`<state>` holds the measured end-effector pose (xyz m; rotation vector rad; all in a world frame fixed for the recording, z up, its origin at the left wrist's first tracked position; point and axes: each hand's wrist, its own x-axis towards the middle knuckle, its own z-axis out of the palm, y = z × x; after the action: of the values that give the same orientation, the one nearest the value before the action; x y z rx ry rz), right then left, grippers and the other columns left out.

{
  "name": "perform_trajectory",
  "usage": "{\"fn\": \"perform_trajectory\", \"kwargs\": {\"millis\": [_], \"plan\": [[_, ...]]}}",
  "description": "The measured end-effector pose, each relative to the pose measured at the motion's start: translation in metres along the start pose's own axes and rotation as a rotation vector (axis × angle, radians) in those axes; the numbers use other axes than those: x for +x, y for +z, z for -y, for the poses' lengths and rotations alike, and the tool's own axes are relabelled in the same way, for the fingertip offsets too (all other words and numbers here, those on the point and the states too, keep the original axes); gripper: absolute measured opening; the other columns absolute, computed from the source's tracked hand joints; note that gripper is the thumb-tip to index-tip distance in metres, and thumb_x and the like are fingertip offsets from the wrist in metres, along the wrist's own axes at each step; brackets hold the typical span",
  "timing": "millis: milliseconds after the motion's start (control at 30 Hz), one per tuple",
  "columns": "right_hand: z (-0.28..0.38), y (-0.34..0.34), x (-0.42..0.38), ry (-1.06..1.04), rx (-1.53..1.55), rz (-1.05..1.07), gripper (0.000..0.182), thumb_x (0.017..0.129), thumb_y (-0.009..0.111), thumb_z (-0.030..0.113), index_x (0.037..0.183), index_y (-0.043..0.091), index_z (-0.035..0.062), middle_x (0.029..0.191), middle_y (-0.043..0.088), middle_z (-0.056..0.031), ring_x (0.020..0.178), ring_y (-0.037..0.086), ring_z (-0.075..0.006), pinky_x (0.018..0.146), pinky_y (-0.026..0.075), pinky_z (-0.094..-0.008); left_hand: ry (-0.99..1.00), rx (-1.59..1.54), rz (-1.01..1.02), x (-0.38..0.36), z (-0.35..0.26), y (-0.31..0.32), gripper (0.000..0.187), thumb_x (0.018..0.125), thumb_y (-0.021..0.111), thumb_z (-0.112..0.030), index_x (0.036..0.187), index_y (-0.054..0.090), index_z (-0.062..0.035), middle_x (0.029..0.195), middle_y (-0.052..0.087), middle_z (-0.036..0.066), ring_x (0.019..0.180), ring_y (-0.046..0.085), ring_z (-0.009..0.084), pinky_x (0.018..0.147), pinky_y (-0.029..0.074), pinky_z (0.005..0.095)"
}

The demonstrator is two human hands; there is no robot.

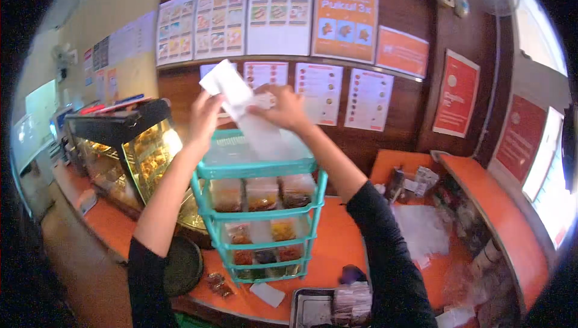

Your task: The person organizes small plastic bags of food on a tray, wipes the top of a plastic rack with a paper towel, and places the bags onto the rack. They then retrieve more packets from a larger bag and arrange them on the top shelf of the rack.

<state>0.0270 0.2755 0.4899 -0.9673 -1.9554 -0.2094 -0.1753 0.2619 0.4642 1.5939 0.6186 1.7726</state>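
Both hands are raised above a teal tiered rack (262, 170) in the middle of the view. My left hand (208, 113) has its fingers closed on the lower left edge of a white paper or thin packet (226, 84). From the right, my right hand (280, 106) pinches the same white item at its side. A paler, translucent part hangs below it, over the rack's top tray; its exact shape is blurred. Bags of food in several colours (261, 194) fill the rack's lower tiers.
A lit glass food case (144, 153) stands left of the rack, with a dark round pan (180, 266) below it. A metal tray (313, 309) and stacked packets (352, 304) lie at the front of the orange counter (340, 238). Clear plastic (421, 228) lies right. Posters cover the wall.
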Motion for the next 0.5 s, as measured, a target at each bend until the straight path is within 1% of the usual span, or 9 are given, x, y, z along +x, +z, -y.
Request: {"fn": "perform_trajectory", "kwargs": {"millis": [33,100,133,233,300,333,400,433,500], "plan": [[-0.011,0.013,0.004,-0.059,0.094,-0.004,0.043,0.071,0.073,0.046,0.095,0.069,0.0096,0.092,0.068,-0.0144,0.091,0.065,-0.028,0.08,0.049,-0.039,-0.007,0.021,-0.022,-0.004,-0.005,0.004,0.036,0.092,0.055,-0.025,0.123,0.05,-0.0102,0.106,0.06,0.005,0.095,0.063,0.0184,0.075,0.054,0.0318],[-0.012,0.014,0.002,-0.109,0.345,-0.012,0.032,0.078,0.071,0.032,0.086,0.068,0.0015,0.074,0.068,-0.0143,0.067,0.067,-0.021,0.062,0.052,-0.0322,0.039,0.008,0.01,-0.004,-0.006,0.004,0.032,0.094,0.051,-0.023,0.123,0.05,-0.0089,0.106,0.06,0.006,0.094,0.063,0.019,0.078,0.055,0.0337],[-0.012,0.012,0.001,-0.158,0.395,0.004,0.023,0.08,0.07,0.022,0.086,0.068,-0.0001,0.07,0.066,-0.0112,0.063,0.064,-0.0156,0.059,0.051,-0.03,0.047,0.016,-0.006,-0.002,-0.005,0.002,0.031,0.094,0.051,-0.024,0.121,0.05,-0.0078,0.105,0.06,0.006,0.096,0.062,0.0186,0.08,0.054,0.0348],[-0.01,0.004,0.0,-0.086,0.6,0.202,0.017,0.079,0.07,0.015,0.081,0.067,-0.0016,0.062,0.061,-0.0051,0.057,0.056,-0.0117,0.055,0.047,-0.0279,0.05,0.074,-0.068,0.006,0.006,-0.003,0.031,0.093,0.054,-0.024,0.118,0.051,-0.0054,0.103,0.06,0.008,0.09,0.062,0.0183,0.077,0.052,0.0326],[-0.006,-0.001,-0.005,-0.013,0.618,0.288,0.015,0.077,0.07,0.01,0.073,0.065,-0.0025,0.058,0.054,-0.0006,0.055,0.05,-0.0088,0.052,0.043,-0.0255,0.347,0.558,-0.109,0.014,0.02,-0.007,0.038,0.085,0.064,-0.022,0.111,0.047,-0.0001,0.099,0.055,0.01,0.084,0.058,0.0227,0.07,0.048,0.0332],[-0.006,-0.001,-0.005,-0.014,0.623,0.292,0.015,0.077,0.07,0.01,0.073,0.065,-0.0025,0.058,0.054,-0.0006,0.055,0.05,-0.0088,0.052,0.043,-0.0255,0.344,0.562,-0.113,0.011,0.018,-0.005,0.038,0.085,0.064,-0.022,0.111,0.047,-0.0001,0.099,0.055,0.01,0.084,0.058,0.0227,0.07,0.048,0.0332],[-0.007,0.0,-0.002,0.049,0.62,0.32,0.017,0.076,0.071,0.01,0.068,0.063,-0.0026,0.058,0.054,-0.0017,0.056,0.051,-0.0078,0.052,0.042,-0.0249,0.768,1.052,-0.414,-0.002,0.008,0.006,0.05,0.076,0.073,-0.023,0.102,0.038,0.0015,0.094,0.045,0.014,0.088,0.051,0.0305,0.076,0.041,0.0388],[-0.009,0.002,0.0,0.066,0.557,0.321,0.017,0.075,0.073,0.012,0.068,0.065,-0.0004,0.059,0.056,-0.002,0.055,0.05,-0.0072,0.051,0.041,-0.0239,0.62,1.058,-0.375,-0.011,-0.004,0.014,0.059,0.071,0.077,-0.024,0.098,0.03,0.0002,0.092,0.036,0.015,0.093,0.047,0.0348,0.08,0.037,0.0428],[-0.012,0.004,0.0,0.104,0.57,0.304,0.017,0.074,0.074,0.013,0.067,0.065,0.0006,0.059,0.056,-0.0016,0.055,0.05,-0.0072,0.051,0.041,-0.0234,0.671,1.052,-0.247,-0.01,-0.01,0.013,0.041,0.076,0.072,-0.022,0.092,0.042,0.0002,0.087,0.044,0.014,0.087,0.05,0.0346,0.076,0.039,0.0409]]}}
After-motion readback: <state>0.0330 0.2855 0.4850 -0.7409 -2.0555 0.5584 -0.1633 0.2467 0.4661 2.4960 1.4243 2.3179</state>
